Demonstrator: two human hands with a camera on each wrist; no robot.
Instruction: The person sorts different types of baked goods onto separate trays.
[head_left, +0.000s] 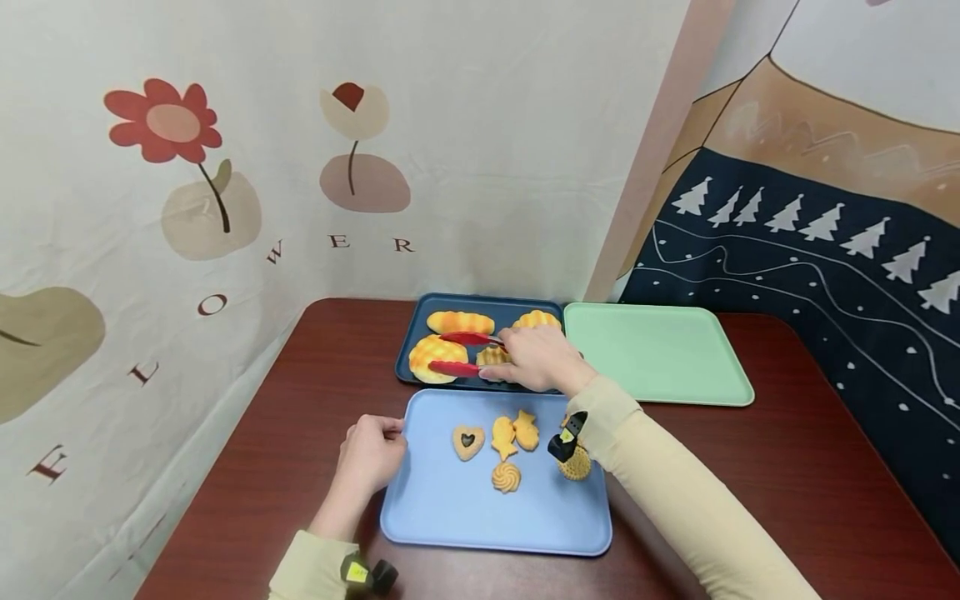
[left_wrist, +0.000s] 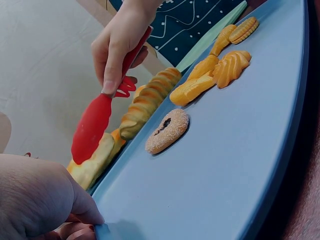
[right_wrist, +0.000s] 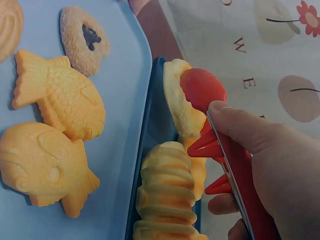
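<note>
My right hand (head_left: 542, 358) holds a pair of red tongs (head_left: 452, 369) over the dark blue tray (head_left: 406, 365). The tongs' two tips are spread apart above a round yellow bun (head_left: 426, 348); whether they touch it I cannot tell. Beside the bun, partly under the hand, lies a ridged bread roll (right_wrist: 167, 187). My left hand (head_left: 372, 450) pinches the left rim of the light blue tray (head_left: 450, 521), thumb on top. On that tray lie a heart-shaped cookie (head_left: 460, 446), two fish-shaped cookies (head_left: 502, 435), a swirl cookie (head_left: 506, 477) and a round cookie (head_left: 576, 467), partly hidden by the right wrist camera.
A long loaf (head_left: 461, 322) and another bread (head_left: 537, 318) lie at the back of the dark blue tray. To its right is a light green tray (head_left: 652, 354). All three trays are on a brown table (head_left: 315, 367), with a printed curtain (head_left: 480, 225) behind.
</note>
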